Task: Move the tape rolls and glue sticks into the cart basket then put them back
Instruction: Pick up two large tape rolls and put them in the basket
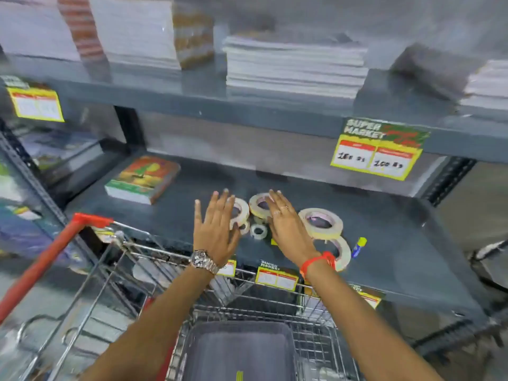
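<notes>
Both hands are extended over the dark shelf (384,229), palms down, fingers spread and holding nothing. The left hand (215,226), with a metal wristwatch (203,259) on its wrist, sits at the left edge of the cluster of tape rolls; its fingertips partly cover one beige tape roll (240,211) lying flat on the shelf, though contact cannot be confirmed. The right hand (286,226), with a red band (320,261) at the wrist, overlaps a second tape roll (258,203) that lies just behind its fingers. Between the two hands, on the shelf, is a small clear tape roll (259,231). To the right of the right hand lies a larger tape roll (320,222), and nearer the shelf front another roll (343,251), partly hidden behind the right wrist. A blue glue stick with a yellow cap (358,246) lies on the shelf just beside that last roll, to the right of the right wrist. A book (144,178) lies at the shelf's left rear, well apart from the hands. The wire cart basket (310,325) stands below the forearms against the shelf front; a grey tray (239,350) sits inside it. No tape roll or glue stick is visible in the basket. Motion blur limits finer detail.
</notes>
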A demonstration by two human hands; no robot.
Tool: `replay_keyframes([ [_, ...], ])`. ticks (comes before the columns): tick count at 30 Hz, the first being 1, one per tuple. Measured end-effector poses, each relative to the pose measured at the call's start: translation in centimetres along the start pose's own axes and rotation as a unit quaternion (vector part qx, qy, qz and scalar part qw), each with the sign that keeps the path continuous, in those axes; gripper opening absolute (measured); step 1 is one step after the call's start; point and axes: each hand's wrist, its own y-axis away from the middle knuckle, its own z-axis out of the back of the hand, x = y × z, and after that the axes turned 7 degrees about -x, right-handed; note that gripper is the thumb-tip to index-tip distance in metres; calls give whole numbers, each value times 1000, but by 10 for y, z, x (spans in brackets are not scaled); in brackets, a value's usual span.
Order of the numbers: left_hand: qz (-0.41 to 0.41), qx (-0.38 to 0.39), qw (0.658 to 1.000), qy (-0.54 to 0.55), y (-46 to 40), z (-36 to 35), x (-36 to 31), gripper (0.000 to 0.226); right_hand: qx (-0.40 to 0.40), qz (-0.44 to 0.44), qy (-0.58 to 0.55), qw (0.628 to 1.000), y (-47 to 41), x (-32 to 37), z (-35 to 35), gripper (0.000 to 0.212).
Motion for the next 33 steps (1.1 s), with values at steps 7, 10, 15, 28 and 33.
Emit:
replay_keyframes([
  [7, 46, 193, 980, 25, -12, -60, 32, 52, 156, -36, 27, 987, -33, -18, -56, 61],
  [10, 45, 230, 972, -18, -25, -70, 40, 50, 166, -46, 61, 983, -46, -22, -66, 50],
  [15, 12, 243, 968, -54, -33, -73, 43, 38, 170, -61, 92, 979, -49, -32, -78, 39],
  [28, -16, -18, 997, 73, 84, -21, 28, 28, -72, -85, -66, 992, 79, 14, -50, 42],
  [33, -34, 93, 990, 98, 214, -43, 32, 26, -7, -134, -105, 985, 215, 38, -97, 51],
])
